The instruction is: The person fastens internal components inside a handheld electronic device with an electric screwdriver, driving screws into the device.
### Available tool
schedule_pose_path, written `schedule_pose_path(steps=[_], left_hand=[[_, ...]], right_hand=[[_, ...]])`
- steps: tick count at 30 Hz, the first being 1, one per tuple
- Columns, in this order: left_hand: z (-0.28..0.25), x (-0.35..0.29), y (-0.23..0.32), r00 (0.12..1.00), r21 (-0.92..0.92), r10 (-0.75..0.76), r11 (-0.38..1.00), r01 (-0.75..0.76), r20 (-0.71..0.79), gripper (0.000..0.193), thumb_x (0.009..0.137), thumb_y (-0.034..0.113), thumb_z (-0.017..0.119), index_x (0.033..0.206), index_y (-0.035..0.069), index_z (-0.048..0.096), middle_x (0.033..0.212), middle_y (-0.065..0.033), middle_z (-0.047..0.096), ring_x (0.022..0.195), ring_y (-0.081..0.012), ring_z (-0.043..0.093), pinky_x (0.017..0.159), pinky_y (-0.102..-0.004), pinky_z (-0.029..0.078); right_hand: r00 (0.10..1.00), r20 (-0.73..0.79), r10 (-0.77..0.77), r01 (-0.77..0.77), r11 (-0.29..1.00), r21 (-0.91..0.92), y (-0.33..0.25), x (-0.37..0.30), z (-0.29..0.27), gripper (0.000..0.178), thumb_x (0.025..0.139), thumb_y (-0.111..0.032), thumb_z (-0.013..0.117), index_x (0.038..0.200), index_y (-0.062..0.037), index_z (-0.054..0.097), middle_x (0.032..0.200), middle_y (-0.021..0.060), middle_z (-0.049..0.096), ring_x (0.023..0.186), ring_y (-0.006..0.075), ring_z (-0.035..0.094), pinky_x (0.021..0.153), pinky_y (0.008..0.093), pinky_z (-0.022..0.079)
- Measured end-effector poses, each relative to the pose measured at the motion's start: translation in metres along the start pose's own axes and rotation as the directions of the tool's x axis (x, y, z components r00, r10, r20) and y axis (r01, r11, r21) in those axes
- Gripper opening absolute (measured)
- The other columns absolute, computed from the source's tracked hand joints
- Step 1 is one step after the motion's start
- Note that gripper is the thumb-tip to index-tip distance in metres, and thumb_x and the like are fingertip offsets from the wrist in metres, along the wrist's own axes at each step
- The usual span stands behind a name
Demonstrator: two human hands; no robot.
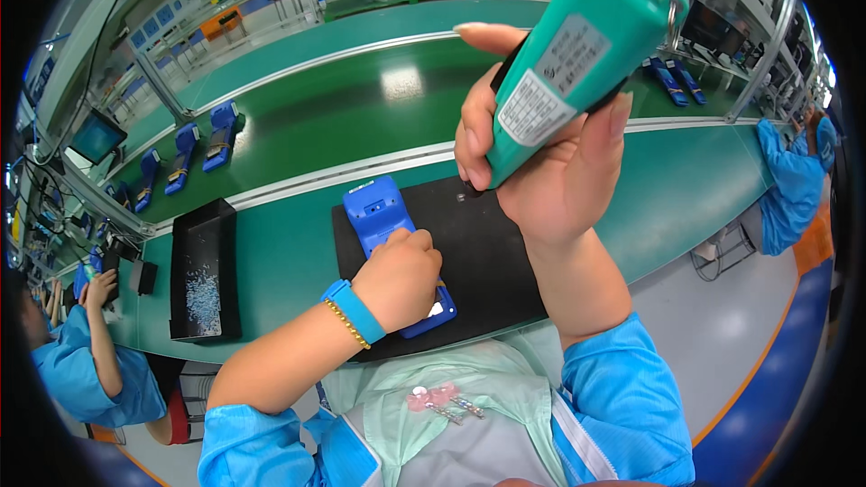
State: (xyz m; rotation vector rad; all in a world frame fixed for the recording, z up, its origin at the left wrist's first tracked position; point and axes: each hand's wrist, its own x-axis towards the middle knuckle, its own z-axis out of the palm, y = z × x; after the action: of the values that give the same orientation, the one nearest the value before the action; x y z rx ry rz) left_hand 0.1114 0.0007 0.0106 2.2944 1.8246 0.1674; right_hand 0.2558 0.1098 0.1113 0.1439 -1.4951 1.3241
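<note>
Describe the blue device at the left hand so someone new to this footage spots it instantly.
Find the black mat on the green workbench. On its left side lies the blue device, under the left hand. Unlike the other blue devices on the green strip beyond, it alone lies on the mat.

On the green tool (600,72) that you hold up, you can see two labels, one following the other along its body. The grey label (571,54) is nearer to the metal end and carries several rows of dark print; the white label (535,108) below it is filled with small dark print in a grid. On the blue device (379,207) before you, a small white label (437,309) is partly visible near the lower end. The print on these labels is too small and blurred for a sure reading.
</note>
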Motion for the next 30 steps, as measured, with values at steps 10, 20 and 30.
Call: schedule_pose_path(steps=[10,20,30], left_hand=[[-0.015,0.033,0.025,0.952,0.252,-0.06,0.967,-0.019,0.301,0.016,0.082,0.019,0.074,0.088,0.004,0.073,0.1,-0.0133,0.063,0.092,-0.0327,0.063,0.082,-0.0404,0.053],[-0.016,0.046,0.031,0.923,0.344,-0.078,0.937,-0.061,0.377,0.016,0.079,0.014,0.072,0.085,-0.001,0.074,0.098,-0.0185,0.062,0.091,-0.0348,0.062,0.074,-0.0402,0.055],[-0.006,0.046,0.049,0.892,0.5,-0.176,0.864,-0.064,0.417,0.042,0.066,0.018,0.086,0.098,-0.006,0.072,0.106,-0.0194,0.056,0.103,-0.0339,0.057,0.077,-0.037,0.06]], right_hand=[[0.992,-0.109,-0.055,0.076,0.977,0.199,-0.022,0.011,-0.049,0.098,0.097,-0.075,0.024,0.135,0.0136,0.044,0.071,0.0075,0.058,0.047,0.0125,0.05,0.044,0.0278,0.042],[0.983,-0.149,-0.108,0.141,0.964,0.228,-0.031,0.016,-0.073,0.095,0.098,-0.072,0.023,0.137,0.0127,0.044,0.075,0.0087,0.057,0.049,0.0137,0.048,0.047,0.0293,0.04],[0.988,-0.087,-0.128,0.142,0.971,0.192,-0.036,0.013,-0.082,0.093,0.098,-0.071,0.024,0.14,0.0098,0.043,0.082,0.0109,0.056,0.054,0.0153,0.049,0.051,0.0308,0.04]])
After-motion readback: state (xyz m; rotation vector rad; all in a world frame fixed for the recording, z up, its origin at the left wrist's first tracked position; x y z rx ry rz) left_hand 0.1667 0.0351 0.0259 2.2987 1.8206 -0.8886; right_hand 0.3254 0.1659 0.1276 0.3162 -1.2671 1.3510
